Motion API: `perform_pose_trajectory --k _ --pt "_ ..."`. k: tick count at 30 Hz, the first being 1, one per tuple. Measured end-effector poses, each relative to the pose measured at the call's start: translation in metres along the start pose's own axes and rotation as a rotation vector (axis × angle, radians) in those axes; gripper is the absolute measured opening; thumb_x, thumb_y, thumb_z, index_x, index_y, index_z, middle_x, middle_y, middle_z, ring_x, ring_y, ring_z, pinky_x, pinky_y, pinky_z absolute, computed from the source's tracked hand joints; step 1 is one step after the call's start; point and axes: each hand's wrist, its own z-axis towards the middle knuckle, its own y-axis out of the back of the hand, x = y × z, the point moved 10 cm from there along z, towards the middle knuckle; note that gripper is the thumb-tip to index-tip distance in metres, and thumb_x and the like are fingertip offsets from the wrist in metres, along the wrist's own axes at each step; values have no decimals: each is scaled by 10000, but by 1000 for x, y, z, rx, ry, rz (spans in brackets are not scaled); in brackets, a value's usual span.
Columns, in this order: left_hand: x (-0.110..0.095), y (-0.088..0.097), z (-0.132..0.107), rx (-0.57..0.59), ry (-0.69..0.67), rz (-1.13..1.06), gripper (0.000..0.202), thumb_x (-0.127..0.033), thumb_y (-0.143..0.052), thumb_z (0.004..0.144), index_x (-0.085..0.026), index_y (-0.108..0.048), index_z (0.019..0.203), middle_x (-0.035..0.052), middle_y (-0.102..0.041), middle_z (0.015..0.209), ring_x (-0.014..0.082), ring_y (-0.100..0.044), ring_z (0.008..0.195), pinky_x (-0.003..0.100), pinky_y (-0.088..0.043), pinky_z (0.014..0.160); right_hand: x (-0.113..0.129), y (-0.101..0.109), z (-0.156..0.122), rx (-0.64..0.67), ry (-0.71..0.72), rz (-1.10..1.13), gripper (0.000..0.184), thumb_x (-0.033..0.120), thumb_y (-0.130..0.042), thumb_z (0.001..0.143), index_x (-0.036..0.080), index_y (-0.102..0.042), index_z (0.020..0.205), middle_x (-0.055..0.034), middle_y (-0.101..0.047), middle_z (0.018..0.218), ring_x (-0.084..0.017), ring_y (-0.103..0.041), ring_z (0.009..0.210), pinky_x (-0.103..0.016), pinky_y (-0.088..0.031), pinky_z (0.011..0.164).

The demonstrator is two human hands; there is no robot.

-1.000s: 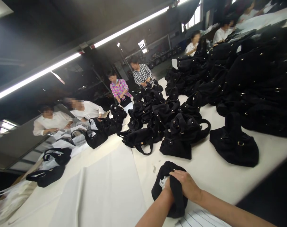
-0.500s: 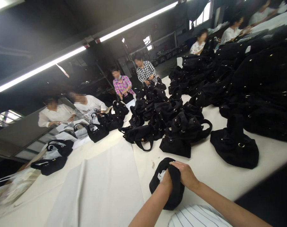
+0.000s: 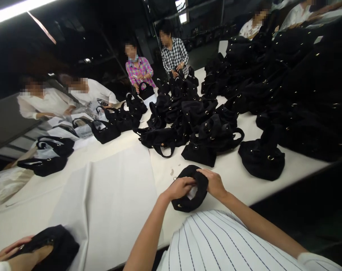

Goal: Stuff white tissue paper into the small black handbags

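Note:
A small black fabric bag [image 3: 187, 203] lies on the white table [image 3: 122, 195] right in front of me, with white paper showing in its mouth. My left hand [image 3: 180, 187] grips the bag's left rim, fingers curled into the opening. My right hand [image 3: 213, 183] holds the right rim. Both hands are on the same bag, pulling its mouth apart over the paper.
Several black bags [image 3: 207, 131] are heaped across the table's middle and far right. People stand along the far edge handling bags. Another person's hand [image 3: 7, 251] holds a black bag [image 3: 50, 246] at the bottom left. A white cloth sheet [image 3: 114, 188] lies to my left.
The view has tilted down and the table sits lower in frame. My left hand has come out from inside the bag onto its left rim; the right hand stays on the right side.

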Motion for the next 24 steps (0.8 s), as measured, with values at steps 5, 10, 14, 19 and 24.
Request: perform_pose_trajectory --k 5,10,14,19,24 --pt "75 59 -73 -434 333 -189 278 -270 -562 763 -184 -691 994 56 -722 911 195 -657 875 357 -512 860 -22 18 -36 122 -97 -39 425 147 -499 820 201 -600 1229 -71 -658 1196 -228 -619 1090 -374 -485 966" --pt "110 15 -124 -576 480 -278 229 -327 -648 716 -181 -596 885 -6 -617 729 141 -582 687 288 -486 704 -10 34 -39 615 -6 27 576 202 -557 798 297 -492 1362 -42 -635 1194 -208 -636 1004 -324 -543 837" --pt "95 -30 -123 -606 489 -400 393 -292 -710 662 -209 -472 964 -38 -544 768 122 -562 699 254 -465 674 31 71 13 348 64 8 351 168 -429 875 267 -682 1098 -40 -647 1123 -190 -616 1018 -317 -502 884" --pt "77 -36 -104 -639 565 -196 422 -358 -719 680 -231 -398 922 -60 -484 712 132 -518 646 261 -399 625 79 -28 27 685 206 15 291 110 -483 777 208 -743 862 -21 -723 889 -156 -648 834 -238 -478 771" --pt "65 -36 -95 -602 505 -103 598 -356 -782 611 -201 -407 1051 44 -534 979 203 -558 886 305 -440 738 54 -118 20 1110 212 -363 202 112 -567 659 162 -748 734 -48 -719 704 -171 -638 677 -233 -422 599"
